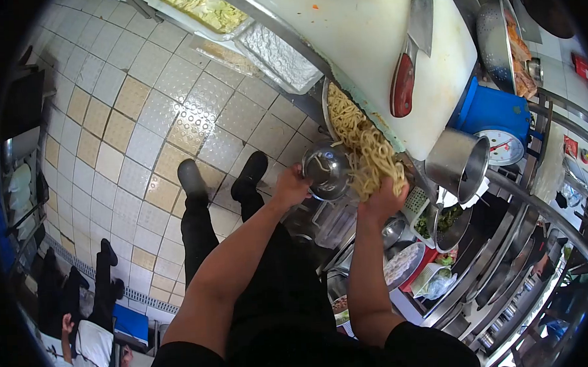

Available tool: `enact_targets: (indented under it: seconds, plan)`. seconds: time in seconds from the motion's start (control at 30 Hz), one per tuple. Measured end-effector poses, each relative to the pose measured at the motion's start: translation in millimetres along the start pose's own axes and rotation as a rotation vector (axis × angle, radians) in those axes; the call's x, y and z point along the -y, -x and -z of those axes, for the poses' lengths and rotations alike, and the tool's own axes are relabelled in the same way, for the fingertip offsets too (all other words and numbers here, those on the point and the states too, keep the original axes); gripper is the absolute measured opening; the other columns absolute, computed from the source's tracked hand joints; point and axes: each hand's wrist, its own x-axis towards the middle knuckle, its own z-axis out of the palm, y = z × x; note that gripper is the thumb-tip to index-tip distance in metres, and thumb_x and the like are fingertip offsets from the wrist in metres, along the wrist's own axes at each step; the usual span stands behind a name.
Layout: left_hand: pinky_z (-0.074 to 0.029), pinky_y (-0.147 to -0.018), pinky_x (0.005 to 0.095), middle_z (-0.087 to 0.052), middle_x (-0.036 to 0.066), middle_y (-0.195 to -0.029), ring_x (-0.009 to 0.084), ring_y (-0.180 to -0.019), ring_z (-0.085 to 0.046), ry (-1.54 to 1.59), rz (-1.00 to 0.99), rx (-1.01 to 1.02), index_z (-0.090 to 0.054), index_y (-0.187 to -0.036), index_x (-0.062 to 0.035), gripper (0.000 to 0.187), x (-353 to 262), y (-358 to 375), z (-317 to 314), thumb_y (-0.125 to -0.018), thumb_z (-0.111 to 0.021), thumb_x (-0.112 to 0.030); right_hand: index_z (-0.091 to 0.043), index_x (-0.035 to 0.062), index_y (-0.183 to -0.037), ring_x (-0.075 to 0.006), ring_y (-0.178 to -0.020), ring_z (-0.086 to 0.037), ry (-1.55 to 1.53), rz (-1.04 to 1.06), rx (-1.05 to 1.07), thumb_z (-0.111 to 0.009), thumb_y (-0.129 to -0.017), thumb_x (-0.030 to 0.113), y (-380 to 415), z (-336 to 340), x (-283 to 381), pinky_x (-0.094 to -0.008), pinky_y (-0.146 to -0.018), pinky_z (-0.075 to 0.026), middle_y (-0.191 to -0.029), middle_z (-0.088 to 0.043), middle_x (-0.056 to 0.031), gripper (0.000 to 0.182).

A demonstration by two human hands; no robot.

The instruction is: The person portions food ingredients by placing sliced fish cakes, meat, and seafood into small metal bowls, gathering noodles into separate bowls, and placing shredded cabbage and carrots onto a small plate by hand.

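My left hand (293, 186) holds a small steel bowl (326, 172) by its rim; a few strands of noodle lie in it. Just to the right, my right hand (384, 198) is closed around a bunch of thick pale noodles (375, 159) that hang between the hand and the bowl's side. Behind them, more noodles (345, 112) fill a container partly hidden under the edge of a white cutting board (360, 49). On the board rests a cleaver with a red handle (402, 85).
A steel pot (456, 163) and a blue scale (498, 119) stand right of the board. Beyond them is a colander of meat (498, 40). Trays of cut cabbage (208, 13) are at the top left. Other people (94, 340) are at the lower left.
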Motion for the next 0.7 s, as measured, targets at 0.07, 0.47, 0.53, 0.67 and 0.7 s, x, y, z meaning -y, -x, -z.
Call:
enact_targets:
  seconds: [0.07, 0.47, 0.53, 0.67, 0.7]
  plan:
    - [-0.055, -0.051, 0.0333, -0.063, 0.015, -0.073, 0.0223, -0.059, -0.067, -0.044, 0.009, 0.011, -0.055, -0.089, 0.0061, 0.017, -8, 6, -4, -0.078, -0.062, -0.005, -0.049, 0.0024, -0.112, -0.0239, -0.083, -0.064, 0.035, -0.001, -0.069, -0.055, -0.078, 0.000, 19, 4, 20, -0.0350, -0.068, -0.056, -0.100, -0.060, -0.0112, 0.035]
    - [-0.055, -0.051, 0.0302, -0.064, 0.013, -0.079, 0.0211, -0.060, -0.067, -0.043, 0.092, 0.126, -0.058, -0.098, 0.0066, 0.024, -74, 67, -25, -0.079, -0.062, -0.008, -0.043, -0.0063, -0.112, -0.0224, -0.085, -0.063, 0.168, 0.634, 0.018, -0.052, -0.085, -0.001, 24, 18, 97, -0.0337, -0.075, -0.054, -0.100, -0.059, -0.0158, 0.029]
    - [-0.054, -0.051, 0.0299, -0.063, 0.013, -0.079, 0.0210, -0.060, -0.067, 0.006, 0.071, 0.129, -0.058, -0.097, 0.0061, 0.023, -81, 66, -24, -0.080, -0.062, -0.008, -0.047, -0.0056, -0.111, -0.0218, -0.088, -0.062, 0.100, 0.592, 0.002, -0.051, -0.083, 0.000, 29, 12, 110, -0.0329, -0.077, -0.054, -0.099, -0.058, -0.0140, 0.029]
    - [-0.054, -0.049, 0.0297, -0.059, 0.012, -0.076, 0.0197, -0.060, -0.065, -0.089, 0.055, 0.142, -0.055, -0.089, 0.0063, 0.019, -103, 63, -22, -0.080, -0.063, -0.008, -0.044, -0.0034, -0.115, -0.0253, -0.085, -0.064, -0.045, 0.611, -0.077, -0.052, -0.082, 0.001, 25, 15, 140, -0.0360, -0.077, -0.055, -0.100, -0.058, -0.0152, 0.035]
    - [-0.054, -0.049, 0.0297, -0.058, 0.012, -0.074, 0.0192, -0.060, -0.065, -0.129, 0.029, 0.145, -0.054, -0.086, 0.0064, 0.018, -110, 63, -23, -0.080, -0.063, -0.008, -0.044, -0.0037, -0.115, -0.0251, -0.087, -0.064, -0.052, 0.677, -0.111, -0.051, -0.081, 0.000, 24, 15, 144, -0.0359, -0.077, -0.055, -0.102, -0.057, -0.0154, 0.035]
